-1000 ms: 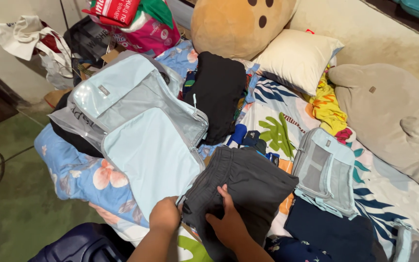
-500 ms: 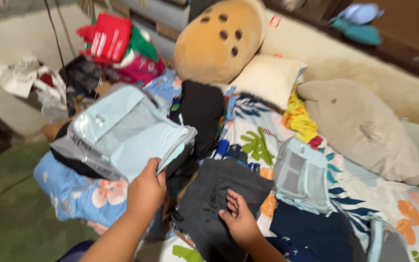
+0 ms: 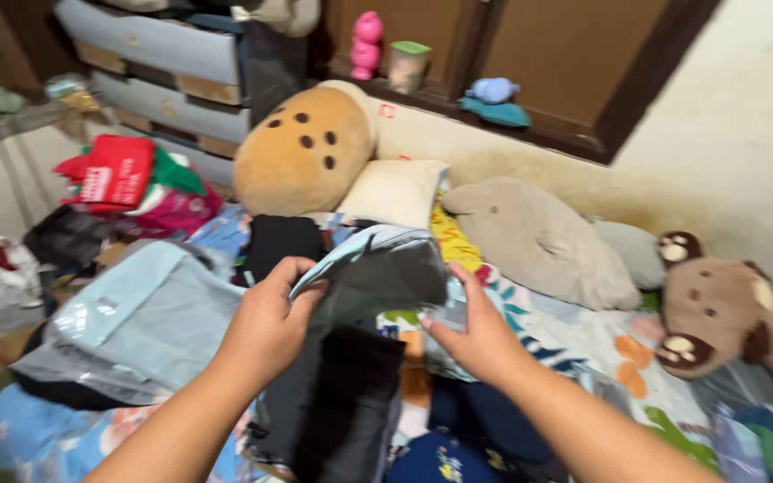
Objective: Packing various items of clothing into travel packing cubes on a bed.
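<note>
My left hand (image 3: 266, 326) grips the near left edge of a light-blue packing cube with a grey mesh side (image 3: 378, 264) and holds it up over the bed. My right hand (image 3: 476, 338) holds the cube's right edge, fingers up along its side. Under both hands lies a folded dark grey garment (image 3: 342, 402). A larger light-blue packing cube (image 3: 140, 313) lies flat to the left of my left arm. How the cube's far side is supported is hidden.
On the patterned bedsheet (image 3: 610, 344) lie a round tan plush with brown dots (image 3: 301, 152), a cream pillow (image 3: 391, 192), a grey plush (image 3: 539, 237) and a brown bear plush (image 3: 726, 313). Folded black clothes (image 3: 279, 241) and red bags (image 3: 114, 170) sit at the back left, below some drawers (image 3: 163, 54).
My left hand took the cube's edge and lifted it. My right hand left the dark grey garment and rose to the cube. The view tilted up toward the wall.
</note>
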